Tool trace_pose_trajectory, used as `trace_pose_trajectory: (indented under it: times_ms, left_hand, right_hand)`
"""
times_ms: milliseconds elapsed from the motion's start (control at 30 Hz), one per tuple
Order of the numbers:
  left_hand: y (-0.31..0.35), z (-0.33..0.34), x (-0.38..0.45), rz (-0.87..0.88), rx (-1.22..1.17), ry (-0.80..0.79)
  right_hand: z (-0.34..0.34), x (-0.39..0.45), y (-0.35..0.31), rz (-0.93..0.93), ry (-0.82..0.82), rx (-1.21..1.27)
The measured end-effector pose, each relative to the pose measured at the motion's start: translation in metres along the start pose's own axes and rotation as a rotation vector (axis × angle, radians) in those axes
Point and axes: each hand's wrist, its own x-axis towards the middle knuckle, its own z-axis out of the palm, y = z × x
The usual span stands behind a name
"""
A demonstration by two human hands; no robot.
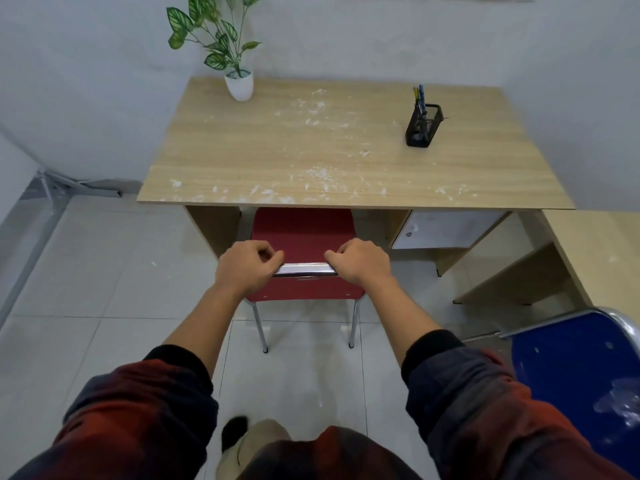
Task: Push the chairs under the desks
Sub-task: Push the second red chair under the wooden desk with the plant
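A red chair (pixel 303 233) with chrome legs stands in front of a light wooden desk (pixel 339 154), its seat partly under the desk's front edge. My left hand (pixel 247 268) and my right hand (pixel 358 263) both grip the shiny top rail of the chair's back, one at each end. A blue chair (pixel 571 368) with a chrome frame stands at the right, beside my right arm, facing a second wooden desk (pixel 599 251) at the right edge.
A potted plant (pixel 239 81) stands at the desk's back left and a black mesh pen holder (pixel 422 126) at its back right. White dust speckles the desktop. A white drawer unit (pixel 446 228) sits under the desk's right side. Pale floor tiles lie all around.
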Motion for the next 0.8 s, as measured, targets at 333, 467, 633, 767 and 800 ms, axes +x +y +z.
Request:
trace_pose_trajectory:
  times_ms: [333, 467, 633, 767, 800]
  left_hand:
    - [-0.061, -0.043, 0.038, 0.018, 0.036, -0.063]
    - [-0.083, -0.069, 0.071, 0.036, 0.071, -0.108]
    - [-0.097, -0.085, 0.096, 0.036, 0.083, -0.159]
    - [-0.094, -0.084, 0.105, 0.010, 0.095, -0.168]
    - [-0.092, -0.082, 0.107, 0.003, 0.101, -0.165]
  right_hand:
    - [0.035, 0.002, -0.066, 0.065, 0.048, 0.065]
    - [0.040, 0.014, -0.106, 0.109, 0.071, 0.108]
    - [0.043, 0.025, -0.133, 0.146, 0.078, 0.147]
    - [0.039, 0.033, -0.133, 0.154, 0.077, 0.156]
    - [0.037, 0.035, -0.130, 0.150, 0.079, 0.157]
